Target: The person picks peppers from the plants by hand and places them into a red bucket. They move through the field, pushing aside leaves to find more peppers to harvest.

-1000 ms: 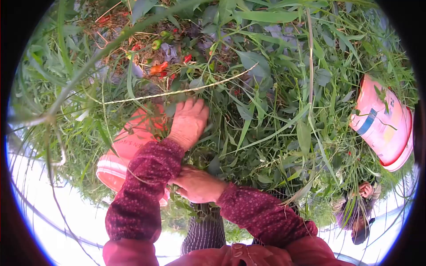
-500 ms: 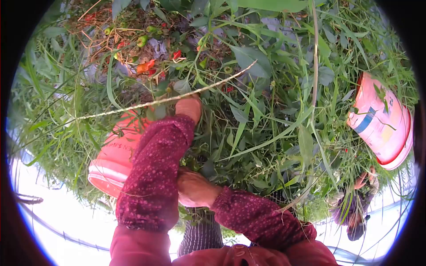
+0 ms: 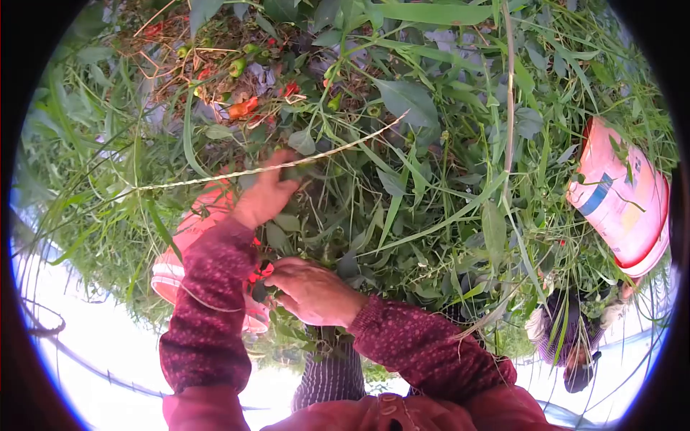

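Note:
My left hand [image 3: 264,200] reaches into the leafy plants beside a red bucket [image 3: 203,224], thumb and fingers apart; leaves partly cover the fingertips and I see nothing held. Lower down, my right hand [image 3: 315,293] is curled in front of my body, with red peppers [image 3: 261,272] at its fingertips, pinched as far as I can see. My left sleeve covers much of the bucket, which lies tilted among the weeds. Past my left hand, a red-orange pepper [image 3: 243,108] and a green pepper [image 3: 237,67] show among dry stems.
A second bucket [image 3: 624,197], pinkish with a blue patch, lies tilted in the grass on the right. Another person [image 3: 571,327] is bent over at the lower right. A long pale grass stem [image 3: 302,158] crosses before my left hand, and dense weeds surround both arms.
My left hand has drawn back leftward, and its fingers show more. My left forearm has shifted left, uncovering my right hand's fingers and the red peppers beside them.

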Tool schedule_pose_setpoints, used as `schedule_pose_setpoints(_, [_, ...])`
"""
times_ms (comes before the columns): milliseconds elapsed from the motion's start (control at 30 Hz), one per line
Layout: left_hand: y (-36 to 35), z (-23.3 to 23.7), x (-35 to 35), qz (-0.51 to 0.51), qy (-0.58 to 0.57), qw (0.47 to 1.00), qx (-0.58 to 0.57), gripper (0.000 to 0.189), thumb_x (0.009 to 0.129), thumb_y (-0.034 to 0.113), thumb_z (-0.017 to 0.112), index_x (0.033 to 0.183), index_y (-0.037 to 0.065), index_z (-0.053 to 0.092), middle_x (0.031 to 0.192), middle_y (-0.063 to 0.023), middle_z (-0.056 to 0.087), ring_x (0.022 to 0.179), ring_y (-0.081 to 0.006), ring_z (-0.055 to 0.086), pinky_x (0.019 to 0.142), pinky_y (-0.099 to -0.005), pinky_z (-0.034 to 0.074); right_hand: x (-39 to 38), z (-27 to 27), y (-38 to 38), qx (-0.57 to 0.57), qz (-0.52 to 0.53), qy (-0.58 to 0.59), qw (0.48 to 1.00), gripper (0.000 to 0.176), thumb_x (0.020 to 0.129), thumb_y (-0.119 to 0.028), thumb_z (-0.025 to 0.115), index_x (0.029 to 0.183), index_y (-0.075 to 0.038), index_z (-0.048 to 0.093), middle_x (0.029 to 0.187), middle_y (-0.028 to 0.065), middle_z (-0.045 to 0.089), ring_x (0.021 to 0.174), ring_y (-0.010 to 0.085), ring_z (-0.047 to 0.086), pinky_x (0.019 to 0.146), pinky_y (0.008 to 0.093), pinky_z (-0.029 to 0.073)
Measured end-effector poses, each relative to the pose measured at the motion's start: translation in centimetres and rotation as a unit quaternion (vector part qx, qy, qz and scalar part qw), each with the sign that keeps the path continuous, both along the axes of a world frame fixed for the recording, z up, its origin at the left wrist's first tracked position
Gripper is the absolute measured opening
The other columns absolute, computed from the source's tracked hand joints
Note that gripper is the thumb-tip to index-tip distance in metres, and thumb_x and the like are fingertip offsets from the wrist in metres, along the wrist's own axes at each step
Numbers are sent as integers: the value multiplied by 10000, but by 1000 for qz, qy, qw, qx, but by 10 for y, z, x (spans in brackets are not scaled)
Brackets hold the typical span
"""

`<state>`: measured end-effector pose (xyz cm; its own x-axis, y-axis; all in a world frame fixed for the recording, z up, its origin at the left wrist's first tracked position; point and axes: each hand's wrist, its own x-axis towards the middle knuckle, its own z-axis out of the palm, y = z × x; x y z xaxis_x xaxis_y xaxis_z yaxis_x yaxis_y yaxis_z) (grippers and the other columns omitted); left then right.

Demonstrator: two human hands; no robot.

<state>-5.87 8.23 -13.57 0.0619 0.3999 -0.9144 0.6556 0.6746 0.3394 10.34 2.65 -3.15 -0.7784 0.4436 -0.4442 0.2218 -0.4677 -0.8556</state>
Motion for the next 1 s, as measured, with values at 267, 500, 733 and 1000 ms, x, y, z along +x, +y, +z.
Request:
schedule_pose_setpoints(267, [-12,75,-5,15,-40,992,121,369,773,52,656,1113,48,513,961,-90,594,765,-169,566,720,-293,468,7,-5,16,-150,-59,-37,986,248,814,-80,582,1049,-23,528,1001,119,622,953,269,607,866,360,479])
schedule_pose_setpoints(500, [-53,121,-3,102,-39,993,49,312,762,-58,634,1028,36,498,884,-11,535,833,-93,519,751,-240,442,9,-13,16,-187,-116,-111,969,548,822,-3,523,1327,-155,377,931,127,632,845,217,648,729,327,500])
schedule_pose_setpoints(733, [-59,119,16,127,-63,986,85,214,795,-46,619,976,18,525,844,-10,541,788,-75,504,720,-228,442,0,-31,-10,-188,-143,-71,969,608,798,4,491,1361,-164,335,1015,203,613,924,379,602,805,436,476])
schedule_pose_setpoints(1000, [-52,135,27,127,-41,990,56,179,772,23,660,935,-12,593,858,-126,599,810,-185,586,728,-287,471,-1,-32,-26,-108,-115,-93,983,302,826,-101,486,1122,-61,531,908,208,612,812,391,598,723,456,470])
